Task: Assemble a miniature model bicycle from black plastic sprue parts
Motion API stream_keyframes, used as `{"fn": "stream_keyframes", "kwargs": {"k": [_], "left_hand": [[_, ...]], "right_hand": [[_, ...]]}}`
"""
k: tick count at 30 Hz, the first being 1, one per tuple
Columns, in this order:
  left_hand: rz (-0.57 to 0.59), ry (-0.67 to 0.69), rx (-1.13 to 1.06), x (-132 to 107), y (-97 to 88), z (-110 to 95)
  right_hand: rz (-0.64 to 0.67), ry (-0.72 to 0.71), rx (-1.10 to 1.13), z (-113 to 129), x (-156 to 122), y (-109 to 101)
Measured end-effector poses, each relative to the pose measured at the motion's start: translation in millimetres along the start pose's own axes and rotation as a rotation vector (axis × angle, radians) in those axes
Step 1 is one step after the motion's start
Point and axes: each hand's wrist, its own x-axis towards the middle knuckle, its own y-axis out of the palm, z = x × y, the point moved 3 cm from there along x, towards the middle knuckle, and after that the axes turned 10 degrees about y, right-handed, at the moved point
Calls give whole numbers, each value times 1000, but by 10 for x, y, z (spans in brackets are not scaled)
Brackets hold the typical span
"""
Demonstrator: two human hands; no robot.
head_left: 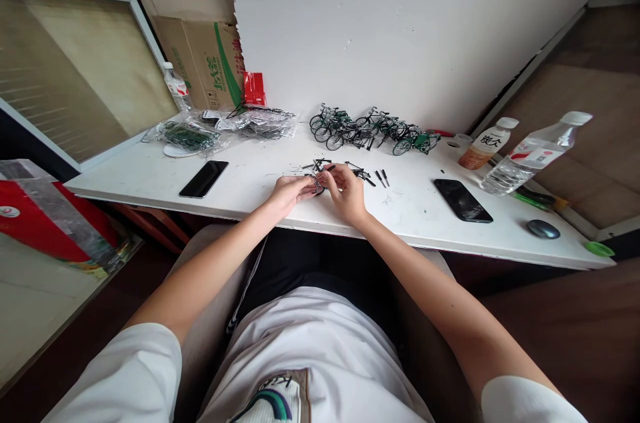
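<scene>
Near the front of the white table (260, 193), my left hand (293, 194) and my right hand (345, 191) meet over a small model bicycle part (319, 186). Thin dark rods and what looks like part of a wheel show between the fingertips. Both hands are closed on it, the right thumb and forefinger pinching from above; much of it is hidden by the fingers. Just beyond the hands lie loose black and green bicycle pieces (320, 164). To the right of my right hand are more black pieces (361, 172) and two small screwdriver-like sticks (382, 178).
Several assembled model bicycles (370, 126) stand against the wall. Plastic bags of parts (193, 133) lie at the back left, before a carton (203, 63). One phone (204, 179) lies left, another phone (463, 200) right. Bottles (533, 155) and a mouse (543, 229) occupy the right end.
</scene>
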Motion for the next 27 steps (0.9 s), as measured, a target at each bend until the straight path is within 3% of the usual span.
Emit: {"fn": "stream_keyframes", "kwargs": {"k": [12, 17, 27], "left_hand": [[15, 27, -49, -29, 34, -16], [-65, 56, -56, -15, 27, -2], [-142, 147, -6, 0, -12, 54]], "right_hand": [[103, -52, -84, 32, 55, -94], [155, -7, -47, 30, 113, -177], [208, -63, -226, 103, 196, -304]]}}
